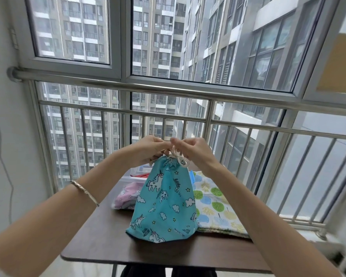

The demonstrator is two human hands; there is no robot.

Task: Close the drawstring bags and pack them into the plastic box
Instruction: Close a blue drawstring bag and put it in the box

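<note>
Left hand (148,149), right hand (197,151) at the drawstring (180,159); blue unicorn bag (164,204) (upright) on table (100,238)

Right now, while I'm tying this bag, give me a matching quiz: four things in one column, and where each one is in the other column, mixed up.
Things
1. blue unicorn bag
2. pink unicorn bag
3. tree-print bags
4. bracelet

Places
A. worn on the left wrist
B. lying flat on the table, right of the blue bag
C. standing upright, top gripped by the left hand and right hand
D. lying left of the blue bag

Pairs: 1-C, 2-D, 3-B, 4-A
</note>
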